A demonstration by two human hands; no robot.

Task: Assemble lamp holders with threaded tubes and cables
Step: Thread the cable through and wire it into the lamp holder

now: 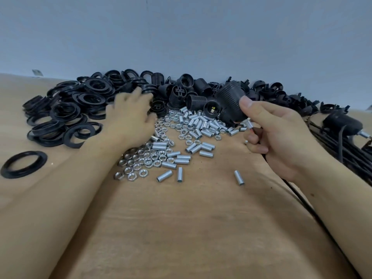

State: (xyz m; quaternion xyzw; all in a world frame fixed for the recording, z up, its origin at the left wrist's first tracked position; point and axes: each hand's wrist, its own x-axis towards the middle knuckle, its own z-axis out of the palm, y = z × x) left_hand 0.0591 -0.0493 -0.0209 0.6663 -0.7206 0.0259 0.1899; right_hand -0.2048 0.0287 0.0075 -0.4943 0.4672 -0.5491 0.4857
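While right hand (281,137) fingers grasp lamp holder (231,101) | left hand (130,115) fingers relaxed beside socket pile (181,91)

Plain wall (181,31) behind the work surface, pale blue-grey, smooth, unmarked, filling the upper third of the view. Meets the table along a straight line at the rear. Table (191,228) of light brown wood, plywood-like, with fine grain and faint streaks visible on the bare near part; surface matt. Small pale label or tag (37,72) at the rear left, at the junction of table and wall; print too small to read. Lighting even and diffuse, soft shadows only, source not in view. Floor, windows and other furniture out of view.
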